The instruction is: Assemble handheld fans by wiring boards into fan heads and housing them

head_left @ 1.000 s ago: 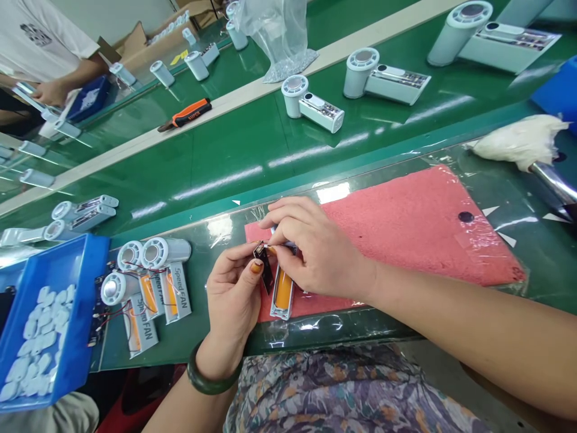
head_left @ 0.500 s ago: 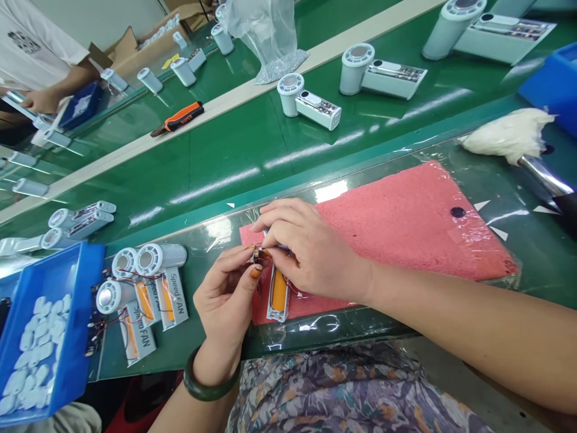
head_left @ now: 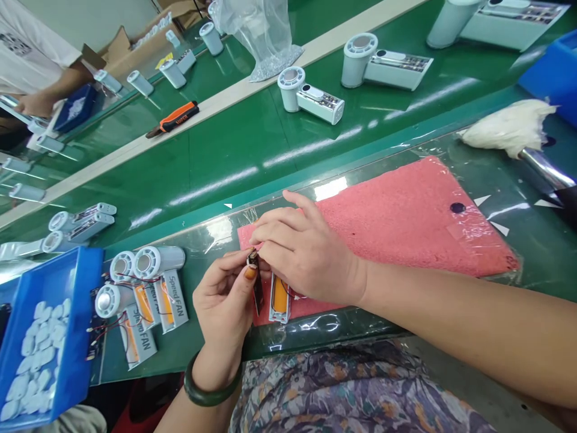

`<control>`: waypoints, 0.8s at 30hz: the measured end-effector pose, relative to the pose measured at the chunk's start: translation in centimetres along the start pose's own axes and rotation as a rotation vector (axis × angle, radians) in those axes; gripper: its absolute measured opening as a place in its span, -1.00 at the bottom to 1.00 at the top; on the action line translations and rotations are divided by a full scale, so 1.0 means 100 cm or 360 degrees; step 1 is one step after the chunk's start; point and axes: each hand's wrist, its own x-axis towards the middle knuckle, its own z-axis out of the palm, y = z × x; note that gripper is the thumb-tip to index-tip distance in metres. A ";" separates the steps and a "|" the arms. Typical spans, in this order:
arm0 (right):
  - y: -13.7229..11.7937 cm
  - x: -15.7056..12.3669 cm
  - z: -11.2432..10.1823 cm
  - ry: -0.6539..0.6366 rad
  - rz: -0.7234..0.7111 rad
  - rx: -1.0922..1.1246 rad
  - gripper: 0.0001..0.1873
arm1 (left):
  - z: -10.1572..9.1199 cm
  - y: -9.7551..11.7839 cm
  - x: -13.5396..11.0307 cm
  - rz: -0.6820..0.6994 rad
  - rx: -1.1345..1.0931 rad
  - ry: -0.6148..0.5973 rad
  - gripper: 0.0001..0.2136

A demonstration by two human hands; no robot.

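1. L hand point(head_left: 223, 307): thumb & fingers closed in a pinch on a small PCB point(head_left: 256, 291), dark strip, upright-ish, top end w/ tiny connector showing just above the thumb point(head_left: 249, 273). Green bangle point(head_left: 210, 392) on L wrist.
2. R hand point(head_left: 306, 258): fingers point(head_left: 274, 231) curled & close together, tips right beside the PCB, above the fan body. Prob. not gripping the PCB, but the view is poor, so can't tell if they hold anything.
3. Fan body point(head_left: 279, 299): white housing w/ orange insert, lying on a pink mat point(head_left: 396, 228), just under R hand & beside the PCB. Thin wires show by its lower edge.
4. Mat sits on a plastic sheet point(head_left: 360, 150) over the green bench point(head_left: 225, 174). White rag point(head_left: 509, 127) & metal tube point(head_left: 543, 168) at far R.
5. L of the mat: 3 part-built fans point(head_left: 144, 288) w/ "Speed FAN" labels & loose wires, next to a blue bin point(head_left: 85, 313) of white parts point(head_left: 33, 361).
6. Farther on: finished fans point(head_left: 311, 96) & orange-handled pliers point(head_left: 174, 117). Co-worker's hand point(head_left: 36, 105) at top L, apart from the person's own.
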 end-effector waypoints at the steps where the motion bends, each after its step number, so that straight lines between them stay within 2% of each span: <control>1: 0.000 0.000 0.000 0.0011 0.0025 0.0001 -0.72 | 0.001 0.001 0.000 -0.0061 -0.0055 0.0015 -0.78; 5: 0.000 0.000 -0.003 0.0039 0.0200 0.0166 -0.80 | 0.003 0.000 0.002 -0.0035 -0.0169 0.0008 -0.80; 9: -0.002 0.001 -0.005 -0.0002 0.0322 0.0347 -0.83 | 0.002 -0.002 0.002 0.0068 -0.0105 -0.0013 -0.81; 17: -0.003 0.004 -0.008 -0.0007 0.0398 0.0503 -0.83 | -0.003 -0.005 0.000 0.0269 0.0048 -0.0059 -0.84; 24: -0.002 0.004 -0.009 -0.0032 0.0451 0.0651 -0.83 | -0.007 -0.008 -0.001 0.0484 0.0252 -0.0142 -0.73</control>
